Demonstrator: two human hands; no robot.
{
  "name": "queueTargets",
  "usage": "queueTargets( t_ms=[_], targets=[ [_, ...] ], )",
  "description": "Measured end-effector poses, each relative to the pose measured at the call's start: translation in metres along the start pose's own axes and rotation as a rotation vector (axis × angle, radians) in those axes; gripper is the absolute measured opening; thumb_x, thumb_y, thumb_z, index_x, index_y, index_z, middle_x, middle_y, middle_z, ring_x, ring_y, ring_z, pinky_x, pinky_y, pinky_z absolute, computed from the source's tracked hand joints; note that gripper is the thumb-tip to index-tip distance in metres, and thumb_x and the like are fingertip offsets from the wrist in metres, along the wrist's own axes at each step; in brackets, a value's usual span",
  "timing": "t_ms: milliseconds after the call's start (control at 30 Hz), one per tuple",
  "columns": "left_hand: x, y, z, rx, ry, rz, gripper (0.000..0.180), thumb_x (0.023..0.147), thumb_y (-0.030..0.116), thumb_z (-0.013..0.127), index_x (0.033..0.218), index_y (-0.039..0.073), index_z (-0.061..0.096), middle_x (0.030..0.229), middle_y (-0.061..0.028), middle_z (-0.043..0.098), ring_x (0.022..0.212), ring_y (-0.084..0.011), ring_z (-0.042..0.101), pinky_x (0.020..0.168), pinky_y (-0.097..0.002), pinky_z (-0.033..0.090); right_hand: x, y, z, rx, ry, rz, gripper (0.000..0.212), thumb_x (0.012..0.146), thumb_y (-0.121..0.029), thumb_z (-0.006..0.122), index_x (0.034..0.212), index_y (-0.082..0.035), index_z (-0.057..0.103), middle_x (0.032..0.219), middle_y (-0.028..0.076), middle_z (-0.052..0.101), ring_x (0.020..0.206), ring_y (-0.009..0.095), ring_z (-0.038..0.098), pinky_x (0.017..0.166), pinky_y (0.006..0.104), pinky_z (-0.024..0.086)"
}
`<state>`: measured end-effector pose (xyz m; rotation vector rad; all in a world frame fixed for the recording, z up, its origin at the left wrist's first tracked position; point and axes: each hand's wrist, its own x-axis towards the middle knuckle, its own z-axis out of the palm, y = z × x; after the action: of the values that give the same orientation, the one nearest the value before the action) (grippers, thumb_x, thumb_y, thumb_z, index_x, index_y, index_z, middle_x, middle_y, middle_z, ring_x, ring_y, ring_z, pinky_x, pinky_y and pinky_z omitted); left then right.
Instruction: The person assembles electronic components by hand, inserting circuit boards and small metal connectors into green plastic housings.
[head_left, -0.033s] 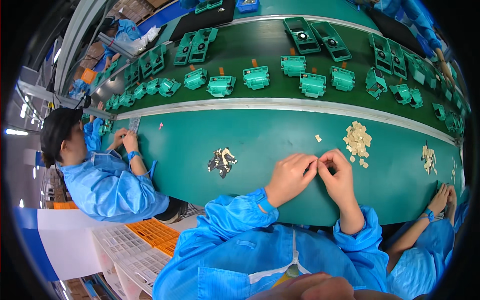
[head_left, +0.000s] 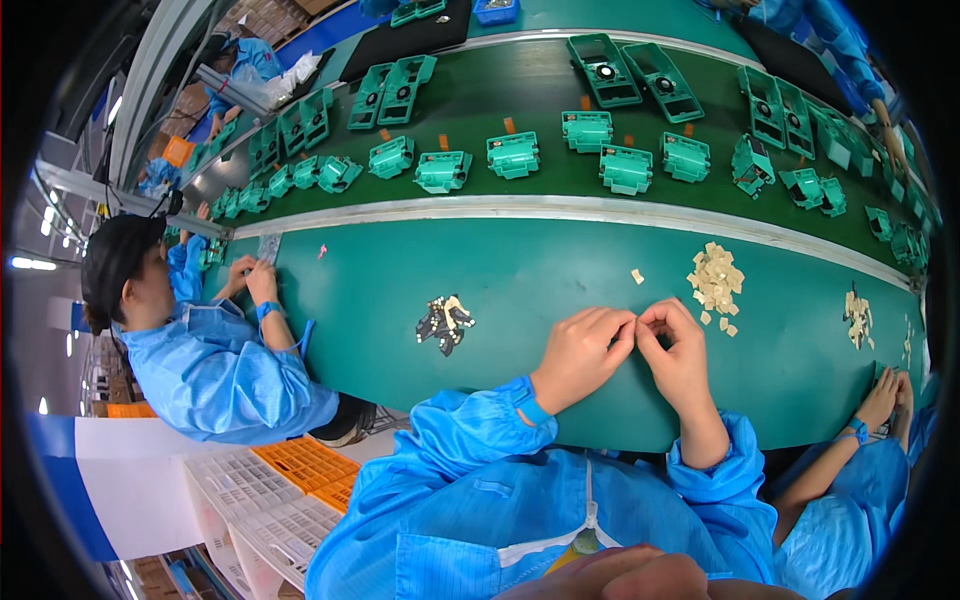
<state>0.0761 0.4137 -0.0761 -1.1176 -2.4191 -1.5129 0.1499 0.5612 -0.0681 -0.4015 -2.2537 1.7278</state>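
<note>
My left hand (head_left: 585,358) and my right hand (head_left: 674,352) meet at the fingertips above the green work surface (head_left: 380,270). Both are pinched closed, and whatever lies between the fingers is too small or hidden to make out. Just beyond my right hand is a loose pile of small cream-coloured square pieces (head_left: 714,280). One single cream piece (head_left: 637,276) lies apart, beyond where my fingertips touch. Off to the left rests a small heap of black pieces with cream squares (head_left: 444,322) on or among them.
Past a metal rail (head_left: 560,207) runs a dark green belt carrying several teal housings (head_left: 512,155). A co-worker (head_left: 220,350) sits at the left; another person's hands (head_left: 885,398) work at the right beside a small pile of pale strips (head_left: 858,318). Orange and white crates (head_left: 250,500) stand lower left.
</note>
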Motion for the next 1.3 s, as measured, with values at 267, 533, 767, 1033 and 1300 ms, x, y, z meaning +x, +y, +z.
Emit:
queueTargets(
  t_ms=[267, 533, 767, 1033, 1300],
  targets=[
    [-0.001, 0.001, 0.006, -0.004, -0.022, -0.048, 0.008, 0.086, 0.007, 0.073, 0.093, 0.003, 0.07, 0.084, -0.012, 0.072, 0.073, -0.0292, 0.071, 0.063, -0.0378, 0.056, -0.001, 0.004, -0.004, 0.025, -0.011, 0.06, 0.006, 0.088, 0.0, 0.068, 0.092, 0.001, 0.065, 0.087, 0.007, 0.064, 0.079, 0.013, 0.064, 0.072, 0.027, 0.052],
    [0.003, 0.003, 0.007, -0.053, 0.03, -0.139, 0.008, 0.085, 0.004, 0.072, 0.092, 0.002, 0.07, 0.083, -0.0111, 0.073, 0.071, -0.0234, 0.071, 0.063, -0.0343, 0.057, 0.003, 0.01, -0.014, 0.443, -0.089, 0.293, 0.007, 0.094, -0.003, 0.066, 0.099, 0.0, 0.063, 0.089, 0.003, 0.067, 0.083, 0.009, 0.064, 0.076, 0.0235, 0.051],
    [0.012, 0.014, 0.011, -0.154, -0.022, -0.286, 0.01, 0.093, 0.007, 0.068, 0.097, -0.003, 0.069, 0.085, -0.0099, 0.073, 0.075, -0.015, 0.068, 0.069, -0.0291, 0.055, 0.007, 0.006, -0.034, 0.569, -0.063, 0.317, 0.009, 0.095, -0.008, 0.067, 0.099, -0.001, 0.063, 0.091, 0.004, 0.068, 0.085, 0.011, 0.067, 0.076, 0.025, 0.053],
    [0.036, 0.037, 0.022, -0.142, -0.079, -0.284, 0.01, 0.094, 0.007, 0.067, 0.096, -0.003, 0.069, 0.083, -0.0087, 0.073, 0.074, -0.0129, 0.067, 0.07, -0.0285, 0.055, 0.004, 0.001, -0.064, 0.584, -0.046, 0.28, 0.01, 0.096, -0.009, 0.068, 0.099, 0.0, 0.065, 0.092, 0.005, 0.069, 0.083, 0.012, 0.068, 0.076, 0.0261, 0.054],
    [0.064, 0.032, 0.063, -0.155, -0.182, -0.265, 0.011, 0.094, 0.011, 0.069, 0.094, -0.001, 0.069, 0.077, -0.0081, 0.07, 0.067, -0.0143, 0.064, 0.066, -0.0302, 0.051, -0.005, 0.019, -0.102, 0.636, 0.251, 0.227, 0.007, 0.097, -0.006, 0.065, 0.1, -0.001, 0.064, 0.091, 0.005, 0.07, 0.083, 0.012, 0.067, 0.076, 0.0249, 0.053]
  ],
)
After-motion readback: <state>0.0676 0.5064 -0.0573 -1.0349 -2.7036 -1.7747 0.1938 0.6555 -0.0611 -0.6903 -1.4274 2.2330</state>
